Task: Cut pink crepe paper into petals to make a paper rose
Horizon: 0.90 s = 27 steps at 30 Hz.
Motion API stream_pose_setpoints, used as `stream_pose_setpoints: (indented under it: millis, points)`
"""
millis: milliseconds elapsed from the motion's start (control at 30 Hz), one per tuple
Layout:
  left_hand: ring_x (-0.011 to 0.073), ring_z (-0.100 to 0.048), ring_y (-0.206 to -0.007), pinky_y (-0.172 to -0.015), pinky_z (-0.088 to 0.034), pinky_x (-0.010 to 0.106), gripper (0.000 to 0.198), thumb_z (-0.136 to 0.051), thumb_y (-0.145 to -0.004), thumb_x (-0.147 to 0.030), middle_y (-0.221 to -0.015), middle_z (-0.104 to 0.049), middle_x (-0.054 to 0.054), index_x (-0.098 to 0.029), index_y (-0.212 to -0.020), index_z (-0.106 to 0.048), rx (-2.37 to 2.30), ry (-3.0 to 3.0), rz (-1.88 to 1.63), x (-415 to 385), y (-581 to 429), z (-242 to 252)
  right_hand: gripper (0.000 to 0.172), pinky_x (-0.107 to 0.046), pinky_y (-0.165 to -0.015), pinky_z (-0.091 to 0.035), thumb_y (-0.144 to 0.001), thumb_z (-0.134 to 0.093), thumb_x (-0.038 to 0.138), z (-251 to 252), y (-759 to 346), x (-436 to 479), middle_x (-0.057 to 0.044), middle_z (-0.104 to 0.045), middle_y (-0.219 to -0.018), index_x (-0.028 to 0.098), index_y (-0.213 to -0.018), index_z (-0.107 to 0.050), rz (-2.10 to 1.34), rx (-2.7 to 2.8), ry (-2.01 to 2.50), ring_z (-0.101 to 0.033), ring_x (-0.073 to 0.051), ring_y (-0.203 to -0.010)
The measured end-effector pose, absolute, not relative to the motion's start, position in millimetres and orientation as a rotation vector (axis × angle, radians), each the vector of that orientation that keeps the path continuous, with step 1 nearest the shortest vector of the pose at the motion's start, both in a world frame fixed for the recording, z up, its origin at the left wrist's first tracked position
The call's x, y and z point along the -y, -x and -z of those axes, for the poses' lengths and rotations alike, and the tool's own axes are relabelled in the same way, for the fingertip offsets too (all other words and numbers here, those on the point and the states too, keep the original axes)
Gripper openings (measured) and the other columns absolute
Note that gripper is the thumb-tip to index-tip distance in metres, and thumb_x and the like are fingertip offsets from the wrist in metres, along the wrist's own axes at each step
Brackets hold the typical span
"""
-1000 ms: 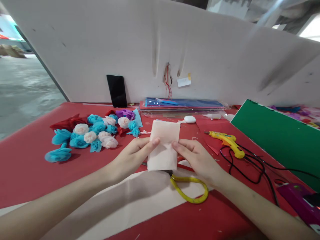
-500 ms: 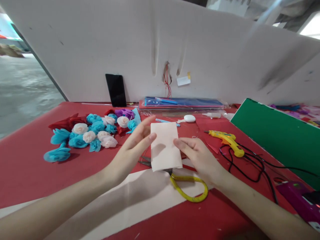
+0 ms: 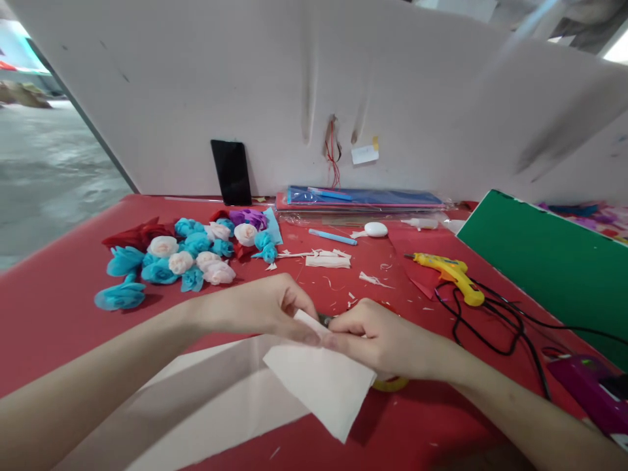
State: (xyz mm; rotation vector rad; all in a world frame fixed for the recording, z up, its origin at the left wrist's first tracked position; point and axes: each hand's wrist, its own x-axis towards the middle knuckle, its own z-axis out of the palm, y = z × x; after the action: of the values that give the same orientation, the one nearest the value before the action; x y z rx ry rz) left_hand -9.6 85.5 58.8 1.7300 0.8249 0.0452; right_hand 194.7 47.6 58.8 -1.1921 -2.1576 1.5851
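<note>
Folding and pinching in hand right now: left hand (image 3: 267,313) and right hand (image 3: 380,337) meeting at the top corner of a pale pink sheet of crepe paper (image 3: 318,383), fingertips of both narrowed and clamped on that edge, thumbs pressed against forefingers. Hanging below the hands, that folded piece, tilted on a diagonal, lower corner pointing down over the red table (image 3: 53,314), soft and matte, slightly fibrous at the cut edge. Beneath it, flat on the table, a larger pale pink strip (image 3: 196,399), same stuff, long and smooth. Just under the right hand, a sliver of yellow scissors handle (image 3: 390,384), mostly hidden; blade end peeking dark between the two hands. Judging by the grip, crease-setting or the start of a roll at the corner; next move likely calling for a firm pinch, even tension across the edge, gentle pull so the thin paper neither tears nor slips. Off to the left, a heap of finished paper roses (image 3: 186,258), blue, white, purple, red, ruffled and layered. Further back, small white paper scraps (image 3: 328,259), jagged and curly. To the right, a yellow glue gun (image 3: 449,271), hard plastic, black cable looping beside it, well apart from the hands.
</note>
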Motion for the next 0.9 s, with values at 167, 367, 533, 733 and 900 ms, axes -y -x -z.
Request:
stream_pose_setpoints:
  millis: [167, 367, 533, 733, 900]
  points:
    - [0.0097, -0.05, -0.053, -0.047, -0.034, 0.018, 0.019, -0.068, -0.071, -0.035, -0.059, -0.061, -0.001, -0.017, -0.069, -0.069, -0.996, -1.689, -0.282, -92, 15, -68, 0.033, -0.015, -0.046, -0.032, -0.085, -0.055, 0.027, -69, -208, -61, 0.004, -0.048, -0.05, 0.013, -0.055, -0.048, -1.566, 2.17, 1.182, -0.044, -0.005, -0.046]
    - [0.0087, -0.048, -0.052, -0.046, -0.032, 0.017, 0.02, -0.068, -0.07, -0.036, -0.056, -0.056, -0.003, -0.017, -0.065, -0.065, -1.023, -1.651, -0.318, -97, 19, -70, 0.022, -0.017, -0.054, -0.041, -0.087, -0.05, 0.028, -72, -217, -73, 0.001, -0.065, -0.062, 0.015, -0.072, -0.058, -1.372, 1.99, 1.188, -0.059, -0.009, -0.059]
    - [0.006, -0.025, -0.044, -0.04, -0.019, 0.02, 0.035, -0.059, -0.077, -0.045, -0.048, -0.036, -0.006, -0.015, -0.059, -0.062, -0.917, -1.834, -0.209, -90, 11, -61, 0.023, -0.019, -0.058, -0.043, -0.086, -0.053, 0.026, -60, -203, -64, 0.0, -0.064, -0.054, 0.013, -0.069, -0.063, -1.333, 2.041, 1.214, -0.058, -0.009, -0.053]
    - [0.0107, -0.055, -0.062, -0.056, -0.04, 0.017, 0.02, -0.061, -0.077, -0.037, -0.067, -0.066, -0.003, -0.021, -0.072, -0.072, -0.972, -1.838, -0.271, -97, 18, -68, 0.025, -0.017, -0.053, -0.039, -0.085, -0.054, 0.023, -65, -208, -66, 0.002, -0.061, -0.048, 0.013, -0.064, -0.062, -1.25, 2.045, 1.206, -0.051, -0.006, -0.047]
    - [0.012, -0.06, -0.064, -0.057, -0.044, 0.017, 0.019, -0.062, -0.075, -0.037, -0.071, -0.07, -0.002, -0.022, -0.071, -0.072, -1.043, -1.835, -0.359, -97, 22, -74, 0.023, -0.016, -0.052, -0.039, -0.084, -0.054, 0.028, -71, -212, -70, 0.002, -0.059, -0.058, 0.013, -0.068, -0.06, -1.255, 1.917, 1.172, -0.053, -0.006, -0.053]
